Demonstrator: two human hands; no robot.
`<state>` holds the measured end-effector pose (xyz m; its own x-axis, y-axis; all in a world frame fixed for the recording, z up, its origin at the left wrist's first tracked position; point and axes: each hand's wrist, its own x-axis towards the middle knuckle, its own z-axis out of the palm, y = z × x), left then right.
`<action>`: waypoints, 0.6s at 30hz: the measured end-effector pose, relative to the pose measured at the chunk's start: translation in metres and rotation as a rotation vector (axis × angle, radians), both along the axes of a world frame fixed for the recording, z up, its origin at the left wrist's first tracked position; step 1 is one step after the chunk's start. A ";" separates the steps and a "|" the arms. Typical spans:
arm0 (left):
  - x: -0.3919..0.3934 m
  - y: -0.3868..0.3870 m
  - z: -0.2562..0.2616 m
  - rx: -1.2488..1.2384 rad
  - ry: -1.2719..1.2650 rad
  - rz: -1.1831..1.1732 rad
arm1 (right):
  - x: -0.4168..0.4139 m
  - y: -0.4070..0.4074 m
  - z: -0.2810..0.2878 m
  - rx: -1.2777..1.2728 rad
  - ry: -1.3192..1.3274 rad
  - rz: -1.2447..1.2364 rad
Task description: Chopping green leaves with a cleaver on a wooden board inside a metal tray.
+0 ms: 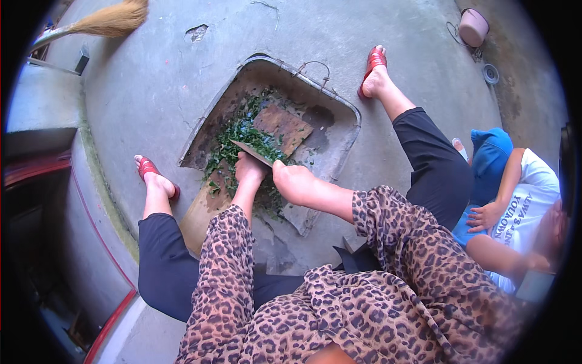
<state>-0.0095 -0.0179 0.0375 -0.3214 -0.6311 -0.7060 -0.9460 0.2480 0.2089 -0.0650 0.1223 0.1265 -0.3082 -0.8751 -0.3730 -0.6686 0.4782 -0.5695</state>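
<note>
My right hand (295,183) grips the handle end of a knife (253,154), its blade slanting up and left. My left hand (249,169) is close beside the blade, low over chopped leafy greens (236,136); its fingertips are partly hidden. The greens lie heaped in a worn metal dustpan-shaped tray (348,136) with a raised rim and a wire loop. A stained wooden board (284,129) shows beyond the heap. Paler wood (193,227) sticks out at the near left; whether both are one board is hidden by the greens.
The tray sits on a concrete floor (150,91) between my feet, which wear red sandals. A straw broom (111,20) is at the upper left. A pink bucket (474,28) stands at the upper right. Close on my right sits another person (518,209) in a white shirt.
</note>
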 end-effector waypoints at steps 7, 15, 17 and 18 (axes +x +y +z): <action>0.011 0.004 -0.011 -0.055 0.072 -0.065 | -0.002 -0.004 -0.065 -0.040 -0.009 -0.078; 0.020 -0.001 0.004 -0.025 -0.036 -0.126 | -0.027 0.000 -0.007 0.001 -0.037 -0.123; 0.021 -0.006 0.000 -0.023 -0.059 -0.106 | -0.013 0.004 0.016 0.111 -0.076 -0.075; 0.019 -0.005 -0.002 -0.002 -0.083 -0.099 | -0.010 0.010 0.021 0.105 -0.103 -0.069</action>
